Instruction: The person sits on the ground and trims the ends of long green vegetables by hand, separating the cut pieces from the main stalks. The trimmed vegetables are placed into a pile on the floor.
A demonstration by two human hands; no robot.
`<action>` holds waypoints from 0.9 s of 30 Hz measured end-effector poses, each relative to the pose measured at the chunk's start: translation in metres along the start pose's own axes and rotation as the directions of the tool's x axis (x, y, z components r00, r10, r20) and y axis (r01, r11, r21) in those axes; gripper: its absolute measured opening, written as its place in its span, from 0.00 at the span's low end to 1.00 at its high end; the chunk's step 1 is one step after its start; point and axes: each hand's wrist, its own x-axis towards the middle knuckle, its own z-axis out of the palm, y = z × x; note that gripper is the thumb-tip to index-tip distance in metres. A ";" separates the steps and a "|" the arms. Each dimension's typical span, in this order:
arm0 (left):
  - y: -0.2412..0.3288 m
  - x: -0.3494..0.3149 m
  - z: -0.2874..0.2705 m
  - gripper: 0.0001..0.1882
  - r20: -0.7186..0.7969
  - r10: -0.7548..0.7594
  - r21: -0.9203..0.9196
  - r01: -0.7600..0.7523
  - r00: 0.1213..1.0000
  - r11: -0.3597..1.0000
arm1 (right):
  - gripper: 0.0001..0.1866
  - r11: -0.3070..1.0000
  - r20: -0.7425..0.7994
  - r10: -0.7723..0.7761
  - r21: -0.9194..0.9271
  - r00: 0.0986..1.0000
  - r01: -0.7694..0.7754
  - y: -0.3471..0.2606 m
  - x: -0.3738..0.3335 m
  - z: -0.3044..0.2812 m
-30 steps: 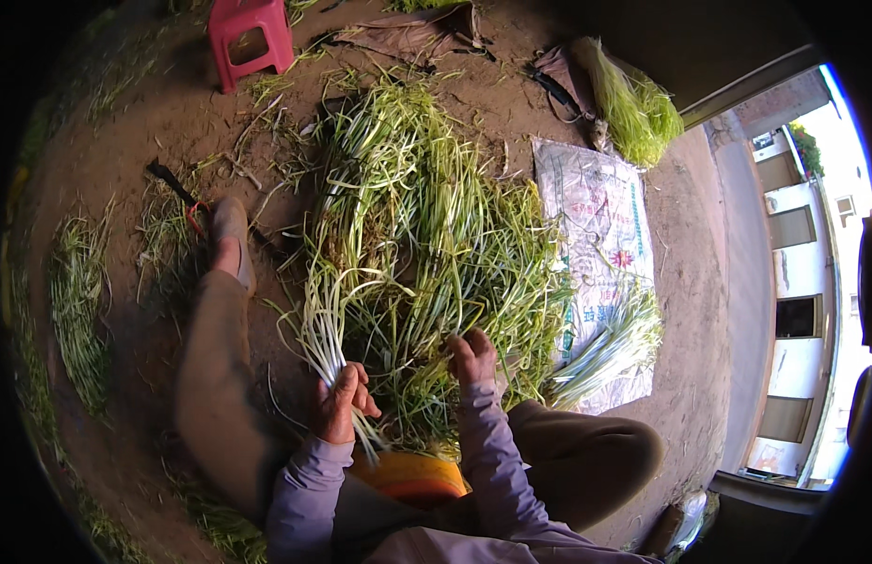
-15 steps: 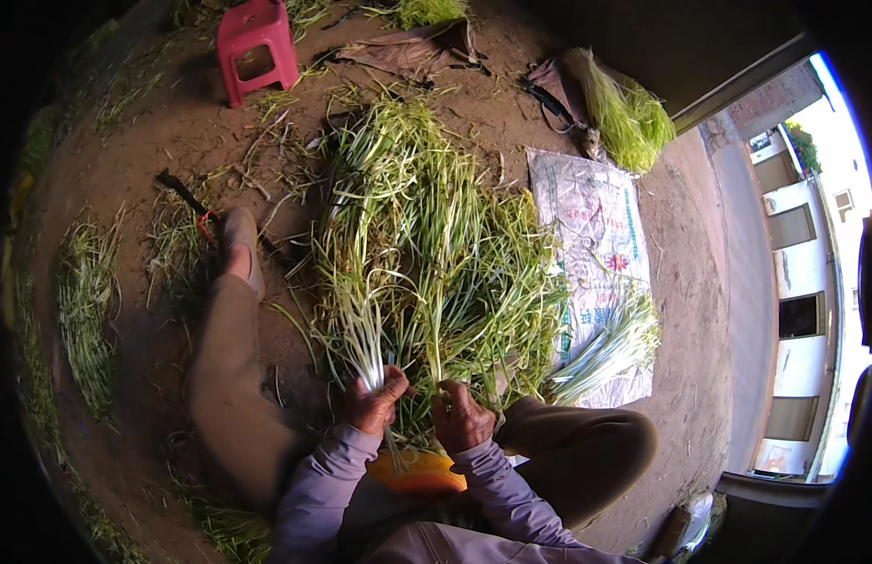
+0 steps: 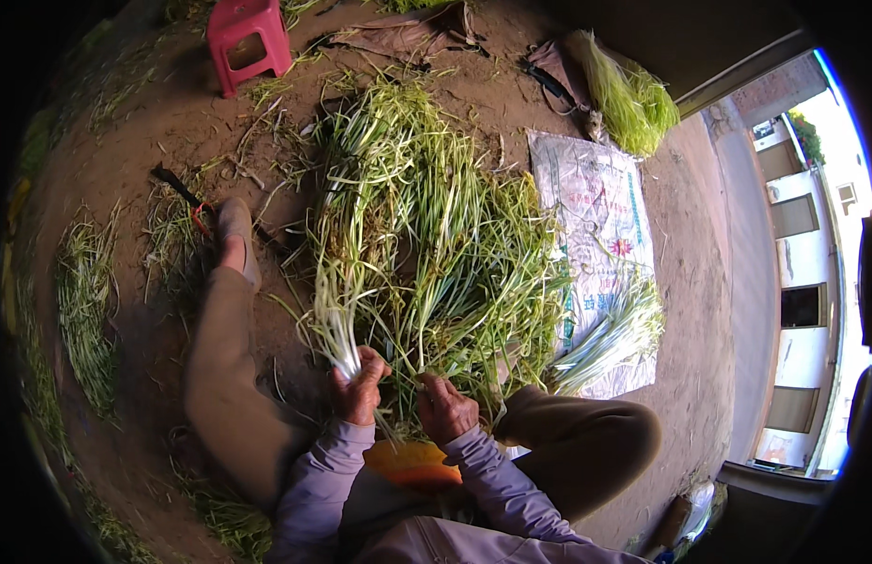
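Heap of long green leafy stalks [image 3: 450, 221]: dead ahead, long axis pointing away.
L hand [image 3: 361, 387] grips white-stemmed bunch [image 3: 336, 324], approx. same axis; R hand [image 3: 445, 410], nearer heap's ctr, pinches thin pale-green stalk [image 3: 421, 346].

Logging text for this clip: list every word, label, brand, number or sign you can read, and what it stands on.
Flat white rectangular plastic-looking sack: red, blue and green printed characters, not copied out here; the smaller ones are blurred.
Same sack: a pink-red flower-shaped emblem, a picture rather than lettering.
White-walled building at right: any markings are too small to read.
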 end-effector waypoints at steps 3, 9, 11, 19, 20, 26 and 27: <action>0.017 -0.006 0.006 0.08 0.063 0.034 0.012 -0.035 0.997 0.999 | 0.09 0.998 -0.033 -0.063 0.015 0.997 0.064 0.003 0.001 0.006; -0.022 0.013 0.001 0.07 0.104 0.062 0.209 -0.083 0.993 0.974 | 0.10 0.980 -0.004 -0.197 -0.032 0.980 0.197 -0.004 -0.002 0.018; -0.036 0.023 -0.005 0.08 0.084 0.104 0.335 -0.127 0.991 0.934 | 0.10 0.974 0.029 -0.221 -0.045 0.975 0.222 -0.004 -0.005 0.020; -0.030 0.028 -0.008 0.12 0.079 -0.172 0.429 0.122 0.982 0.895 | 0.07 0.984 0.103 -0.151 0.106 0.983 0.140 -0.009 -0.014 0.025; -0.029 0.028 -0.009 0.12 0.091 -0.211 0.412 0.156 0.973 0.898 | 0.07 0.990 0.109 -0.042 0.141 0.993 0.027 -0.007 -0.014 0.024; -0.016 0.021 -0.007 0.10 0.186 -0.192 0.237 0.146 0.963 0.960 | 0.17 0.779 0.312 0.288 0.474 0.905 -0.411 0.005 0.010 0.021; -0.014 0.019 -0.005 0.11 0.184 -0.190 0.241 0.143 0.964 0.960 | 0.18 0.760 0.307 0.280 0.509 0.910 -0.405 0.008 0.011 0.024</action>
